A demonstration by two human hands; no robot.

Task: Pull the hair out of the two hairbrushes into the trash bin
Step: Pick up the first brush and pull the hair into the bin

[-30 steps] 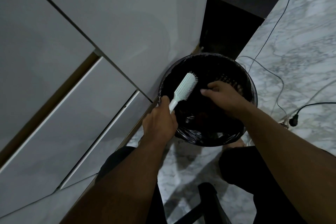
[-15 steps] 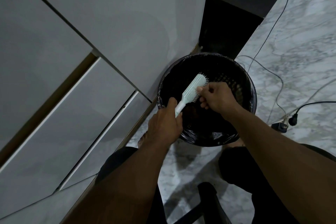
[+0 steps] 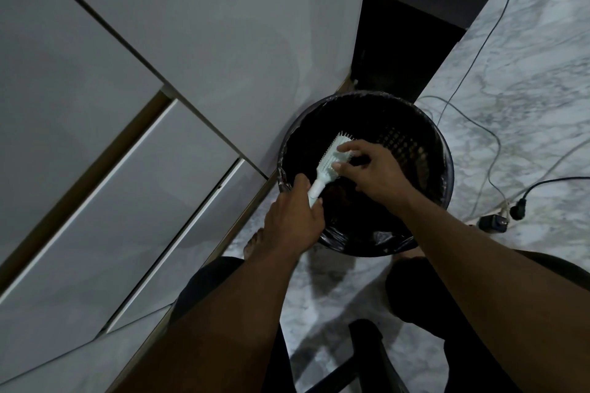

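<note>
Both hands work over the bin (image 3: 443, 150); since a moment ago the right hand (image 3: 373, 172) has slid up the brush (image 3: 332, 159), fingers now pinching its bristles. Left hand (image 3: 295, 220) grips the handle, brush angled over the bin.

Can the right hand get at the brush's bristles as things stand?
Probably yes: the right hand already has fingers on the bristle head of the hairbrush, which the left hand holds by its handle over the trash bin.
</note>
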